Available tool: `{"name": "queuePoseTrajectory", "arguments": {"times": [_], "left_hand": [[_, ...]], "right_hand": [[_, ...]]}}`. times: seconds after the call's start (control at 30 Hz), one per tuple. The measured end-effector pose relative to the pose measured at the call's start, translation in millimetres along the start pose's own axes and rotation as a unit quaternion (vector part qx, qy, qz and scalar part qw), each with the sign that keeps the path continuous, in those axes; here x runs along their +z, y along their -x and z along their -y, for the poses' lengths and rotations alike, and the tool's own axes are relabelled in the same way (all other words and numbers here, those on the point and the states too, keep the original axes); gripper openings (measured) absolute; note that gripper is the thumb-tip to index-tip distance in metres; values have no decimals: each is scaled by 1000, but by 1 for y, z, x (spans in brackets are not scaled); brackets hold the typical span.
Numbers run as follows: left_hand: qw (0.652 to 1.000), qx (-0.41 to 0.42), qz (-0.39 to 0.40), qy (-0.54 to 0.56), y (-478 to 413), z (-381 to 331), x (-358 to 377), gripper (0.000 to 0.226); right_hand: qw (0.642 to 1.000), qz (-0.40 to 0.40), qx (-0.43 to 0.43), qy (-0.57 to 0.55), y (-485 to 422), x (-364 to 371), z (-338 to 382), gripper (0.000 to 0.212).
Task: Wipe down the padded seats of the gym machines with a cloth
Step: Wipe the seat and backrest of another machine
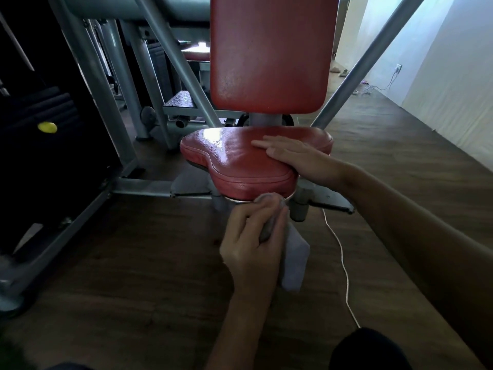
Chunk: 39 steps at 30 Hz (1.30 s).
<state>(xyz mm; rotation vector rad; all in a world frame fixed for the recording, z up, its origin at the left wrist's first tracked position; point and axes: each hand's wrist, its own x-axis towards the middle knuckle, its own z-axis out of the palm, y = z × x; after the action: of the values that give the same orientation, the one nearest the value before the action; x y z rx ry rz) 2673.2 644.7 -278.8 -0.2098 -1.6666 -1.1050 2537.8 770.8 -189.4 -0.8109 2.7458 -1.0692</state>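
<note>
Floor (120,263): dark wood boards under everything; I am crouched low at the near side.
Machine frame (112,84): grey steel tubes, left and far, with slanted bars on either side of the pads.
Back pad (269,54): red and upright, on the far side of the seat. Its surface is dull and speckled, so I judge it not yet wiped.
Seat (240,161): red and padded, in the centre, with a glossy top. The near front edge and lower rim are the part in hand.
Right hand (298,158): flat on the right of the seat top, fingers straight and together, holding nothing; it steadies the seat.
Left hand (250,241): at the seat's near rim, fingers curled round the cloth.
Cloth (294,260): pale grey; the bunched end is pressed to the lower rim and the loose tail hangs toward the floor. It is best drawn along the seam in one firm pass, with the tail gathered in.
Seat post (300,206): grey, just right of the cloth; likely to block a rightward sweep.
Cord (344,265): white, trailing over the floor on the near right, where a knee could snag it.
Yellow knob (47,127): far left, well apart.
</note>
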Motion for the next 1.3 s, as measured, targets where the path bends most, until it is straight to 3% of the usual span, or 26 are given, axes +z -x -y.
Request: {"name": "queuePoseTrajectory", "arguments": {"times": [0.13, 0.33, 0.53, 0.73, 0.9, 1.17, 1.3], "left_hand": [[999, 22, 20, -18, 0, 0, 1, 9], [999, 6, -17, -48, -1, 2, -5, 8], [993, 93, 55, -41, -10, -3, 8, 8], [995, 67, 30, -61, -3, -1, 2, 9], [983, 117, 132, -49, -4, -1, 24, 4], [992, 81, 21, -99, -14, 3, -15, 11], [991, 99, 50, -79, -17, -5, -1, 9]], "right_hand": [[1000, 1, 5, 8, 3, 0, 4, 38], [1000, -4, 5, 15, 3, 2, 6, 38], [1000, 15, 4, 4, 5, -2, 6, 40], [1000, 18, 4, 0, 7, -2, 7, 41], [999, 27, 9, 15, 6, -3, 12, 40], [999, 29, 11, 29, 8, -4, 17, 42], [999, 22, 13, 29, 7, -4, 17, 41]]}}
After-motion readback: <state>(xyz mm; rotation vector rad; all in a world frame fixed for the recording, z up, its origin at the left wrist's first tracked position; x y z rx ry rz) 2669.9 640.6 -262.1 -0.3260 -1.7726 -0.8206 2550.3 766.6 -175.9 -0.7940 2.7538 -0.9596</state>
